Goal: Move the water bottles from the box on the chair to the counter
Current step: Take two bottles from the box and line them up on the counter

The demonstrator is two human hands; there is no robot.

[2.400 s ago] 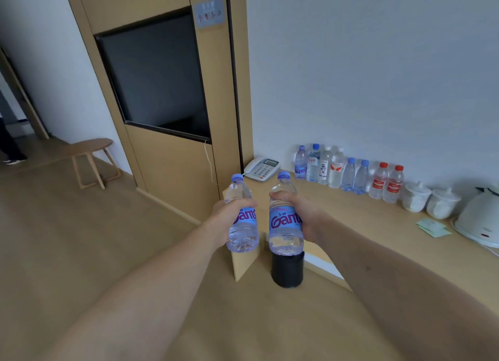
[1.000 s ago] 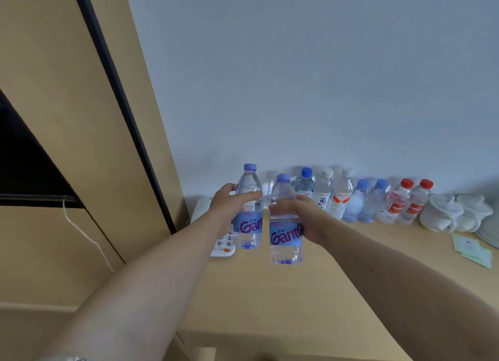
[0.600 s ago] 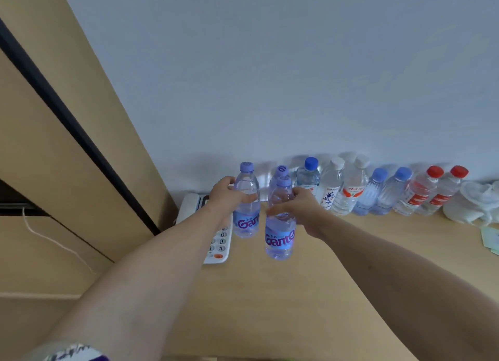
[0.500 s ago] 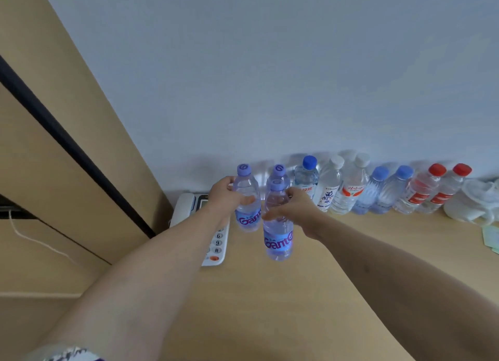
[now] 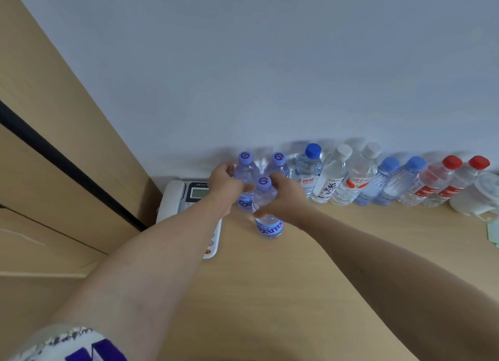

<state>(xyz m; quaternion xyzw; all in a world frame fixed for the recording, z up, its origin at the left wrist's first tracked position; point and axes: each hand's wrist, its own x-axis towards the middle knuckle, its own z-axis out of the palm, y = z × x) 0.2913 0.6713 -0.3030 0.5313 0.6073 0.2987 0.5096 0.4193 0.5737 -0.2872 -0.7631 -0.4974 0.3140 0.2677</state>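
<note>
purple-capped bottles point(image 5: 266, 209) gripped upright by both outstretched hands point(image 5: 283, 198) on counter point(image 5: 297, 266).

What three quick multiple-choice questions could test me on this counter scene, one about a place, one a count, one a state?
1. Where is the phone?
A. Left of the bottles
B. Right of the red caps
C. On the floor

2. How many red caps show in the row by the wall?
A. None
B. Two
C. Five

3. What is the right hand doing?
A. Hanging idle
B. Lying flat on the counter
C. Gripping a bottle

Answers:
1. A: it lies at the counter's left end, under the left forearm.
2. B: two red caps stand at the right end.
3. C: its fingers curl round the front bottle; the left hand grips the left bottle.
</note>
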